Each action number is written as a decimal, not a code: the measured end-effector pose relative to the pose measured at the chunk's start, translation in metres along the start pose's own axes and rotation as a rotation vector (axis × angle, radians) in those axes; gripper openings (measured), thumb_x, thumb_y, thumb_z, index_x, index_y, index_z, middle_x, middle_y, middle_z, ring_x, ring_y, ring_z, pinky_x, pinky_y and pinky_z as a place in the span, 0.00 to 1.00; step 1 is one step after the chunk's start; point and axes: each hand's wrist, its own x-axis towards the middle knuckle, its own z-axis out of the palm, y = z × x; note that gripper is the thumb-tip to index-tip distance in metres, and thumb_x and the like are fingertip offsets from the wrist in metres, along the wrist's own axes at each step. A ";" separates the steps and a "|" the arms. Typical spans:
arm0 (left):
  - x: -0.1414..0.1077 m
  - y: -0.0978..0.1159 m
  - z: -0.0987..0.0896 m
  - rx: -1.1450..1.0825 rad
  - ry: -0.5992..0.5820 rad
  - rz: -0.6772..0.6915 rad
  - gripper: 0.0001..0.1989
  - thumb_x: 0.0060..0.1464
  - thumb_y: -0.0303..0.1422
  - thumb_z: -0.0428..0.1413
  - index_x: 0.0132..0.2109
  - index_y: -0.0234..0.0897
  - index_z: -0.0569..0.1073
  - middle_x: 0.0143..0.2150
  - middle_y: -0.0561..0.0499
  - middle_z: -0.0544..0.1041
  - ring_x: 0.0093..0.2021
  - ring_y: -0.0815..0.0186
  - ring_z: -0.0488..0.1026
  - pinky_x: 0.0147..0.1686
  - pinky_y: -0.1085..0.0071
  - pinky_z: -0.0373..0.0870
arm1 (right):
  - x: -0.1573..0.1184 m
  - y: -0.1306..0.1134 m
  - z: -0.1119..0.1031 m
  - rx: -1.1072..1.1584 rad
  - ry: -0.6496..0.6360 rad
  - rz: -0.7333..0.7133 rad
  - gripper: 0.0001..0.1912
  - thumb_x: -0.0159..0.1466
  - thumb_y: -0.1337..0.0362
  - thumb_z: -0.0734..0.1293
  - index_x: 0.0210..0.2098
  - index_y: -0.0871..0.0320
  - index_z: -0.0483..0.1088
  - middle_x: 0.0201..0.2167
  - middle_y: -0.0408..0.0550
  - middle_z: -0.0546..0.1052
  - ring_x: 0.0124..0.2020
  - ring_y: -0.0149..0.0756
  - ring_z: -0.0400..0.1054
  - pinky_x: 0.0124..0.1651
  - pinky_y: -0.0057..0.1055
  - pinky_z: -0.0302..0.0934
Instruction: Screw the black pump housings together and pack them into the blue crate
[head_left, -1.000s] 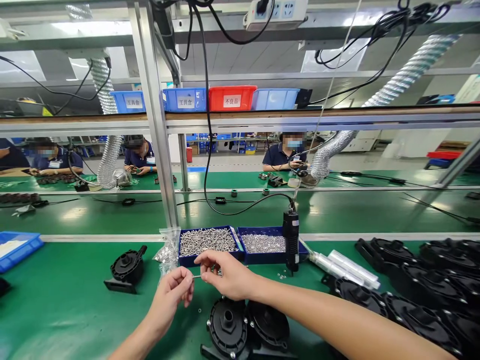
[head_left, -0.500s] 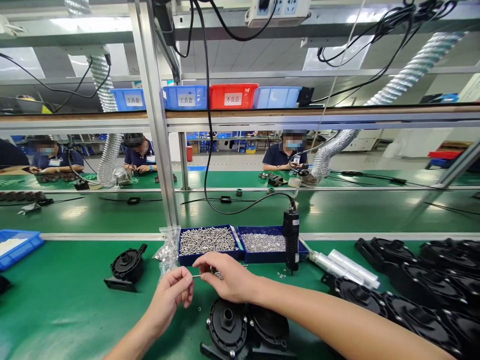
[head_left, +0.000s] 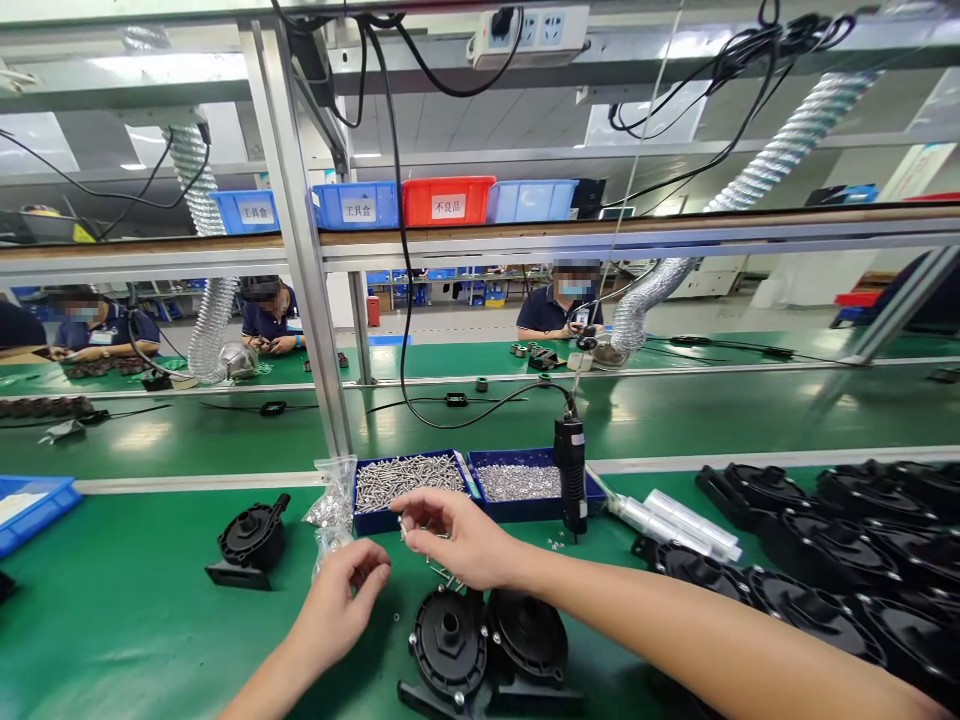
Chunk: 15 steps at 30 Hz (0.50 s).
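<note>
My right hand (head_left: 461, 540) is closed, with a small silver screw (head_left: 403, 528) showing at its fingertips, just in front of the blue tray of screws (head_left: 409, 482). More loose screws (head_left: 446, 577) lie on the green bench beneath it. To its left, my left hand (head_left: 341, 600) has curled fingers with the thumb close to the forefinger; what they hold, if anything, is hidden. Two round black plastic housings (head_left: 450, 645) (head_left: 529, 635) sit below my right hand, bolts around the rim of the left one.
An electric screwdriver (head_left: 571, 475) hangs before a blue tray of small nuts or washers (head_left: 517, 482). A plastic bag of hardware (head_left: 330, 500) leans beside the screw tray. More black housings (head_left: 825, 560) crowd the right; one housing (head_left: 251, 535) stands left. Co-workers sit across the bench.
My hands have drawn apart; the screw that spanned between them now shows only at my right fingertips. My left hand has dropped slightly. The camera view has shifted a little.
</note>
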 end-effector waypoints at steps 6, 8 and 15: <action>-0.006 -0.007 0.002 0.411 -0.304 0.065 0.12 0.64 0.30 0.55 0.42 0.43 0.85 0.41 0.45 0.79 0.42 0.57 0.77 0.42 0.67 0.66 | -0.031 -0.017 -0.027 0.196 0.171 0.060 0.23 0.63 0.55 0.77 0.54 0.56 0.74 0.39 0.46 0.75 0.38 0.34 0.70 0.43 0.33 0.67; -0.008 -0.007 0.004 0.499 -0.352 0.055 0.13 0.64 0.30 0.54 0.37 0.42 0.84 0.40 0.45 0.78 0.41 0.57 0.77 0.40 0.67 0.65 | -0.051 -0.025 -0.036 0.084 0.212 0.086 0.18 0.66 0.54 0.75 0.51 0.56 0.76 0.39 0.47 0.76 0.38 0.35 0.70 0.43 0.34 0.67; -0.025 -0.001 0.006 0.826 -0.512 -0.013 0.24 0.68 0.33 0.41 0.49 0.40 0.83 0.44 0.38 0.79 0.41 0.50 0.81 0.40 0.60 0.72 | -0.129 -0.055 -0.049 -0.697 0.113 -0.019 0.08 0.72 0.68 0.63 0.44 0.57 0.75 0.40 0.51 0.76 0.40 0.40 0.70 0.45 0.37 0.67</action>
